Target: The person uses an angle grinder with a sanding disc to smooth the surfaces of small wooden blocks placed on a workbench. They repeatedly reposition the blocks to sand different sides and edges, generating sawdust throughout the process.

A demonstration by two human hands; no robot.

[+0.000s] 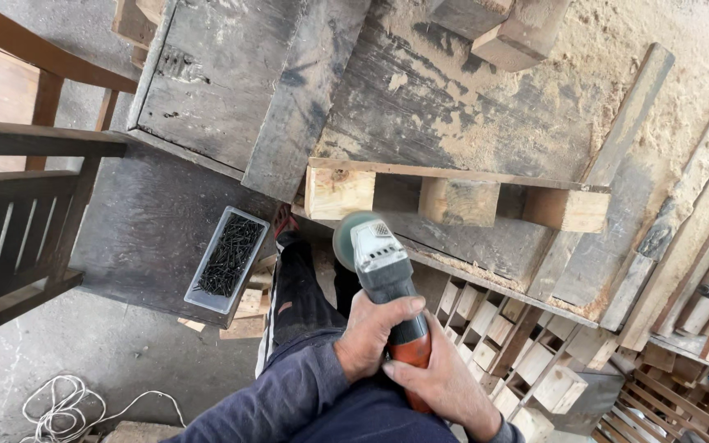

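Both hands, left and right, wrap their fingers tight round the grinder, steadying it; its disc hangs just below the counter's wooden blocks.

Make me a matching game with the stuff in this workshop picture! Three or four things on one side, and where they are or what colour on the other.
Things:
1. angle grinder
2. tray of dark nails
3. coiled white cord
4. sawdust

Descriptions:
A. lying on the floor, bottom left
B. held in both hands
C. pale, spread over the boards at top right
D. sitting on the dark board, left of the leg

Pairs: 1-B, 2-D, 3-A, 4-C
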